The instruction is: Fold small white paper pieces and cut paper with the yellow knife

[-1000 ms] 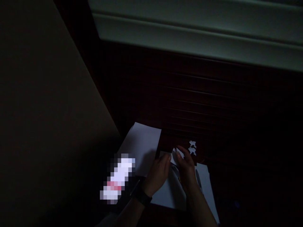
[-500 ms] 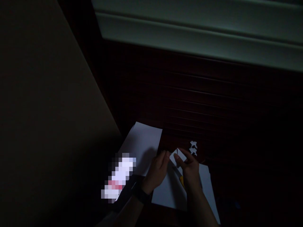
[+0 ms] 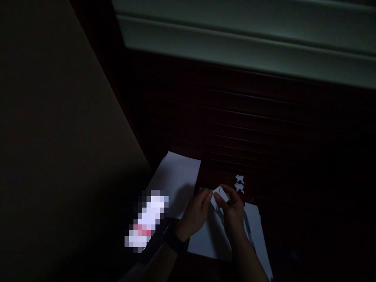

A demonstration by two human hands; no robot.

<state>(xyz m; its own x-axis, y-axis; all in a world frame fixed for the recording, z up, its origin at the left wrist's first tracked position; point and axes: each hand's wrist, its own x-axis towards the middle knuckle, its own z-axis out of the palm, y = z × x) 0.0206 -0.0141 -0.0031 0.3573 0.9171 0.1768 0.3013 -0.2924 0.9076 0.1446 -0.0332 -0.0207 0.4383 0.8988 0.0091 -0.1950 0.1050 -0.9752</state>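
Light low; the lower part of the view is dim. Your right hand [image 3: 234, 217] holds a small folded white paper [image 3: 219, 197] up in front of you: thumb pressed flat on its near face, the other fingers curled behind its right side, so the piece is pinched between them. A crease line runs down the face. Your left hand [image 3: 196, 209] meets the left corner of the piece, fingers close together; in this light I cannot tell whether they pinch it or merely touch it. Black wristband [image 3: 174, 239] on your left wrist.

Below both hands: a white sheet [image 3: 202, 244], shadowed. To its left, a second white sheet [image 3: 180, 172], with a bright pixelated patch [image 3: 149, 215] at its lower left. To your right, further white paper [image 3: 258, 223] with a slim pen [image 3: 247, 225] lying by your right forearm. Beyond your right hand, small angular white paper pieces [image 3: 239, 184] sit grouped on the dark surface.
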